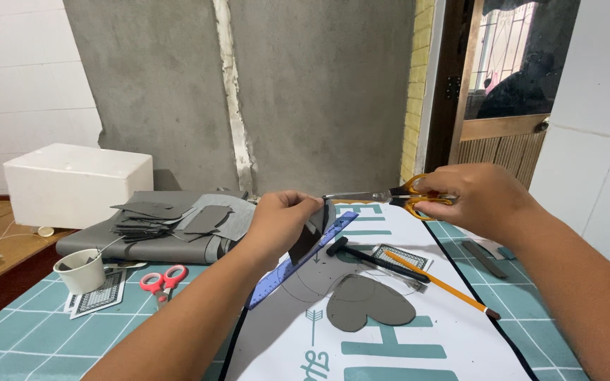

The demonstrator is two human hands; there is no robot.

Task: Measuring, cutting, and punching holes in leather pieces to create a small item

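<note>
Behind everything, a bare grey concrete wall [305, 92] with white tile to either side and a wooden door [503, 106] at the back right. Below it, a tabletop [30, 331] under a teal cutting mat with a white grid. Across the middle of the tabletop, a white printed sheet [432, 346] with teal lettering, running from the far edge to the near edge. Beyond the far left corner, a white foam box [79, 183] on a wooden ledge. At the far left edge of the tabletop, a folded stack of grey material [157, 243] with loose dark offcuts on top.

Over the far part of the sheet, left hand [280, 222] raised and pinching a small dark grey piece [310, 236] by its upper edge, fingers closed on it. Right hand [485, 197] level with it, fingers through the handles of orange scissors [397, 194], blades pointing left at the top of the piece, just meeting it.

Beneath the left hand, a blue ruler [298, 264] lying slantwise, partly hidden by the wrist. Near the middle of the sheet, a grey heart-shaped cutout [368, 303]; beside it a black hammer [375, 259] and an orange pencil [443, 286], both slanting toward the right edge. Toward the left edge, a white cup [82, 271], red-handled scissors [162, 281] and patterned cards [100, 296].
</note>
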